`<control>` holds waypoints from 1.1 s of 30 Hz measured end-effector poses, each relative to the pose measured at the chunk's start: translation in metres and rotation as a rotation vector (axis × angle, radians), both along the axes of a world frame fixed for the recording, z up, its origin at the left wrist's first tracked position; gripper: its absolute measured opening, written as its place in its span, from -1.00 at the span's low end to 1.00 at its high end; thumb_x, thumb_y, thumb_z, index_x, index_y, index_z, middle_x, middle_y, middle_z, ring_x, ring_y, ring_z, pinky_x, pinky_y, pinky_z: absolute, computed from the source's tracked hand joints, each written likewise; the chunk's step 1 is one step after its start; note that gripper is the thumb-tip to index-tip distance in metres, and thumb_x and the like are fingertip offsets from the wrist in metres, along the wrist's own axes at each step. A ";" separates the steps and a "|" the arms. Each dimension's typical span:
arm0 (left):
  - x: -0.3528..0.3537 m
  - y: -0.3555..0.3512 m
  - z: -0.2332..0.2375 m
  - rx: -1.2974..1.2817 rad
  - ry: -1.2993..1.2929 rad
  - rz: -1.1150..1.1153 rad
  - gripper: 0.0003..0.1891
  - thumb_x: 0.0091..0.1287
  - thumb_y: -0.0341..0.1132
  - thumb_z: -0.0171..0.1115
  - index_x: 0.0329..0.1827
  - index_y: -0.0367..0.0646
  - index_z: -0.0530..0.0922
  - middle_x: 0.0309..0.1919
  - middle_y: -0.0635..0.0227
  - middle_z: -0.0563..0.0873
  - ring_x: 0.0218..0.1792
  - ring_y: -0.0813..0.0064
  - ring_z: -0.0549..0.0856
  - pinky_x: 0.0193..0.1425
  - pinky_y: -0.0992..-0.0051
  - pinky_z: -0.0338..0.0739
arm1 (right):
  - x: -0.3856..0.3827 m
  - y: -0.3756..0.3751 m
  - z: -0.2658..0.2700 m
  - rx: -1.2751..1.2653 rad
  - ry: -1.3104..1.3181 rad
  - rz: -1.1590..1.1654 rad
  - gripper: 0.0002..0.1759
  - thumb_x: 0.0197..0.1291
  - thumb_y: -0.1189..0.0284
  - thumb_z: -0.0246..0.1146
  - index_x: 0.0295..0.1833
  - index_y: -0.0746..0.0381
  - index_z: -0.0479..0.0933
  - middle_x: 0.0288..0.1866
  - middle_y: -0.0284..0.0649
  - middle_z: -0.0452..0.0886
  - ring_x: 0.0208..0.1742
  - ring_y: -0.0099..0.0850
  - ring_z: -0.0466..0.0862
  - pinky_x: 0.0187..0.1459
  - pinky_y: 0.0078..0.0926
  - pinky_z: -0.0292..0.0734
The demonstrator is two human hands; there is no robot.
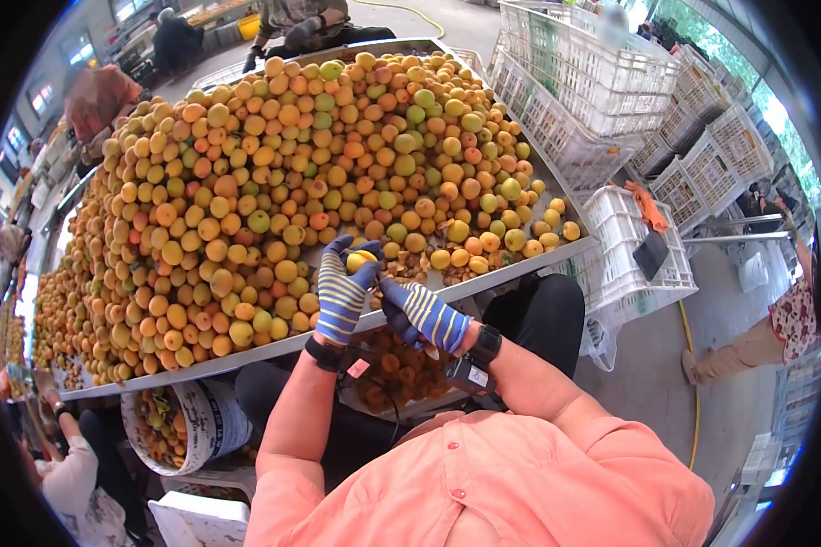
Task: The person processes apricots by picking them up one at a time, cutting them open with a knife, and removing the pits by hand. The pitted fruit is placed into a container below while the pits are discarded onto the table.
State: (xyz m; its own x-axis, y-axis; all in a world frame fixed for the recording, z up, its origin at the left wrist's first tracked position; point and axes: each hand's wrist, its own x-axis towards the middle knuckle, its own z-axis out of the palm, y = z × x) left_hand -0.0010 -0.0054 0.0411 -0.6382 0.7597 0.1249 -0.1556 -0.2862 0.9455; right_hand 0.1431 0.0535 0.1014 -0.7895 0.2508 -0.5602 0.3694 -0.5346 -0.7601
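Note:
My left hand (340, 290), in a blue-and-yellow striped glove with dark fingers, is closed around a yellow apricot (361, 262) at the near edge of the metal table. Just to its right, my right hand (426, 314) wears a matching glove. Its fingers are curled and pinched close to the apricot; whatever they hold is hidden or too small to name. A big heap of orange, yellow and greenish apricots (237, 210) spreads beyond both hands. Below them, in front of my lap, a container of halved apricots (401, 369) is partly covered by my arms.
The table's raised metal rim (520, 275) runs past my hands. A white bucket (212, 421) of apricots stands at lower left. To the right are a white crate (637, 260) with an orange glove on it and stacked crates (584, 87). Other people sit around the table.

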 end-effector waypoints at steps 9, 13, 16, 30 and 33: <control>-0.016 -0.005 0.008 0.322 -0.663 -0.103 -0.56 0.21 -0.45 0.17 0.14 -0.29 0.28 0.16 -0.21 0.44 0.14 -0.10 0.53 0.26 0.10 0.50 | 0.006 0.004 -0.034 1.031 0.071 0.031 -0.61 0.34 0.19 0.08 -0.09 0.35 0.52 -0.36 0.14 0.60 -0.22 -0.02 0.63 -0.27 -0.23 0.48; -0.010 -0.010 0.013 0.296 -0.765 -0.261 -0.51 0.23 -0.36 0.17 0.24 -0.23 0.33 0.21 -0.17 0.43 0.22 -0.09 0.47 0.35 0.06 0.36 | -0.002 0.013 -0.017 1.055 0.136 -0.239 -0.72 0.24 0.30 0.22 -0.16 0.33 0.50 -0.35 0.05 0.63 -0.26 -0.06 0.64 -0.24 -0.27 0.50; -0.004 -0.011 -0.001 0.162 -0.395 -0.463 -0.44 0.25 -0.12 0.14 0.25 -0.27 0.37 0.13 0.08 0.53 0.15 0.23 0.52 0.23 0.24 0.42 | -0.001 0.024 0.009 1.226 0.304 -0.035 -0.60 0.09 0.38 0.30 0.07 0.16 0.47 -0.19 -0.02 0.64 -0.12 -0.06 0.66 -0.15 -0.26 0.54; 0.003 0.011 -0.021 -0.086 -0.679 -0.242 -0.47 0.32 0.10 0.07 0.05 -0.22 0.48 -0.17 0.27 0.63 -0.21 0.39 0.65 -0.10 0.42 0.61 | -0.027 0.030 -0.045 0.992 0.180 -0.090 -0.76 0.23 0.27 0.24 -0.20 0.24 0.54 -0.48 -0.23 0.58 -0.41 -0.30 0.63 -0.40 -0.35 0.54; -0.023 0.007 -0.063 -0.087 -0.006 -0.050 -0.69 0.41 -0.08 0.01 -0.11 -0.18 0.44 -0.23 0.27 0.59 -0.24 0.49 0.61 -0.09 0.49 0.57 | -0.048 0.027 -0.063 0.267 0.350 -0.372 -0.74 0.28 0.29 0.22 -0.27 0.30 0.55 -0.45 -0.33 0.57 -0.43 -0.50 0.59 -0.48 -0.54 0.51</control>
